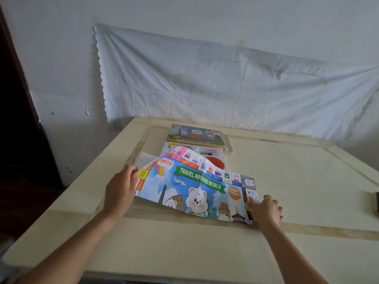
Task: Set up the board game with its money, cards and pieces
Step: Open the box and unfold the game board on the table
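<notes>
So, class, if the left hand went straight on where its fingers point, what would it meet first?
Probably the game board, whose left edge the left hand grips; depth is unclear.

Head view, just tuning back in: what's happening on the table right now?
A person appears to be spreading the paper game board over the table. The left hand holds its left edge, lifted off the surface. The right hand holds the right edge low near the table. The board is only partly unfolded. Behind it lie the open tray, with small pieces inside, and the box lid. No money or cards are laid out yet.
</notes>
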Motion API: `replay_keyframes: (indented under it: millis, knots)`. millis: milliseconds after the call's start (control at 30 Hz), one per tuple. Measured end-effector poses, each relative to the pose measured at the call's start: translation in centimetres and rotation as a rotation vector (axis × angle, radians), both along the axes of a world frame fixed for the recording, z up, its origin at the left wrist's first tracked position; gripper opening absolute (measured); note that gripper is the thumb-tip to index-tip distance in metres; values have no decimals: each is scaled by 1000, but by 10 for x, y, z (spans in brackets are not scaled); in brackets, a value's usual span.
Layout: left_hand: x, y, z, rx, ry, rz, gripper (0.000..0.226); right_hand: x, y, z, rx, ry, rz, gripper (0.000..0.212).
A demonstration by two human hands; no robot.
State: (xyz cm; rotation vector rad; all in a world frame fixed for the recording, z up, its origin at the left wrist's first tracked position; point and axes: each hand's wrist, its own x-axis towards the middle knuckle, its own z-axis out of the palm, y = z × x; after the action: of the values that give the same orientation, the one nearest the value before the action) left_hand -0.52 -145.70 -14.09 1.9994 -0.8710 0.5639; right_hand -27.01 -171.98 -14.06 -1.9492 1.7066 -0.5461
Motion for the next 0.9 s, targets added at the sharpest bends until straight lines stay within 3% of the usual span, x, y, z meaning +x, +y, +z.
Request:
replay_keyframes:
  millis: [133,267,367,500,667,900]
  knots:
    - [0,0,30,-133,-54,-23,13,-3,-8,4,106,-186,-9,58]
    - [10,-2,64,-275,-13,-76,8,-11,-7,28,274,-666,134,23]
    - [15,-1,88,-361,62,-122,12,-14,-10,44,233,-876,278,17]
    - [24,-1,118,-391,168,-157,9,-18,-22,68,-34,-976,298,10]
    - [26,4,157,-387,141,-161,7,-13,-18,136,-224,-1019,329,18]
    - [29,-2,188,-219,98,-30,18,-6,-28,179,-217,-928,296,15]
